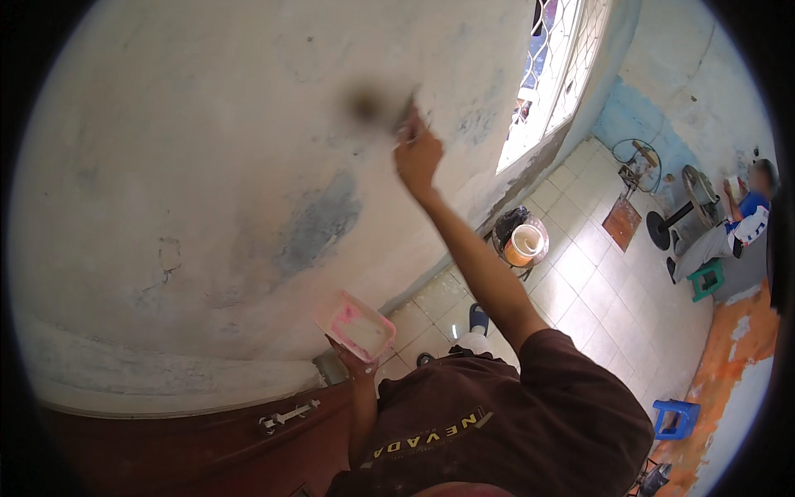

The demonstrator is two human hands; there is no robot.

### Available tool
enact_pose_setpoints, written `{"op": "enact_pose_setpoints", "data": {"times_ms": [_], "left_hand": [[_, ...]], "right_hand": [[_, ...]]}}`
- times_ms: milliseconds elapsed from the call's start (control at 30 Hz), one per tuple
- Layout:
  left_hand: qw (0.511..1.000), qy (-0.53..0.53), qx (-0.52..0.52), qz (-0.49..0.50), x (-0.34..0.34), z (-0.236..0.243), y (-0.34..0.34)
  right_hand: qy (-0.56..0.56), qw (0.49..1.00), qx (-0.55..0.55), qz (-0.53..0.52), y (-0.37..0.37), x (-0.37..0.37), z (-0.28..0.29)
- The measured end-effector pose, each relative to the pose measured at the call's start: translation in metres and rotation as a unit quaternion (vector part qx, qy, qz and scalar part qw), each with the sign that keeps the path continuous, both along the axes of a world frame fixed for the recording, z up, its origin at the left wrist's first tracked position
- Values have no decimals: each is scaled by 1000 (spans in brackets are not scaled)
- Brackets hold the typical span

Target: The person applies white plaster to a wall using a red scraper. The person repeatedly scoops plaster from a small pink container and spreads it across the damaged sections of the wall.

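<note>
Reaching up along the wall (207, 166), we see our right hand (418, 157) closed around a small tool (406, 112), most likely a scraper or putty knife, whose blade is too blurred to make out. The tool's tip meets the plaster just beside a dark smudge (364, 103). Our right arm stretches out straight from the brown shirt sleeve up to that spot.

Lower down, our left hand (356, 360) grips a small pink tray (358, 325) from underneath, fingers curled under its base. The tray sits level, close to the wall, and carries pale, whitish paste inside.

The wall is off-white with grey-blue patches and hairline cracks. Below it runs a dark reddish-brown door (190, 447) with a metal latch (290, 414).

On the tiled floor (580, 290) stands an orange bucket (527, 244) inside a dark bag, near the window (555, 58). Farther off, another person (729, 232) sits on a green stool (706, 277), well apart from us. A blue stool (675, 418) stands by the orange-painted strip at the right edge.
</note>
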State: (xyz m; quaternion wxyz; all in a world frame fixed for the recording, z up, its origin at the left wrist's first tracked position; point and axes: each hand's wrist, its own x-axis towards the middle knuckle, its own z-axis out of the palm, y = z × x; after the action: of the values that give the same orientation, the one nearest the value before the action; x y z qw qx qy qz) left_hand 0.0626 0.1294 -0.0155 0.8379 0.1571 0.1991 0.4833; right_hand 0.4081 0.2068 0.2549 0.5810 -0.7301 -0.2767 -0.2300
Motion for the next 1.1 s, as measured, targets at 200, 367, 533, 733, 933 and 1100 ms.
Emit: {"op": "enact_pose_setpoints", "data": {"times_ms": [200, 367, 533, 733, 933, 1100], "left_hand": [[995, -59, -59, -63, -1, 12, -2], [998, -11, 56, -13, -18, -13, 0], [997, 40, 72, 11, -22, -28, 5], [999, -33, 10, -27, -8, 21, -2], [997, -59, 31, -31, -6, 26, -2], [997, -78, -5, -25, -5, 27, -9]], "right_hand": [[-103, 947, 69, 297, -26, -93, 10], [-57, 988, 135, 48, -41, 19, 61], [-198, 974, -107, -32, 20, 4, 84], [-291, 916, -45, 273, -15, -79, 30], [-106, 985, 127, 38, -48, 57, 67], [-173, 982, -67, -23, 9, 3, 22]]}}
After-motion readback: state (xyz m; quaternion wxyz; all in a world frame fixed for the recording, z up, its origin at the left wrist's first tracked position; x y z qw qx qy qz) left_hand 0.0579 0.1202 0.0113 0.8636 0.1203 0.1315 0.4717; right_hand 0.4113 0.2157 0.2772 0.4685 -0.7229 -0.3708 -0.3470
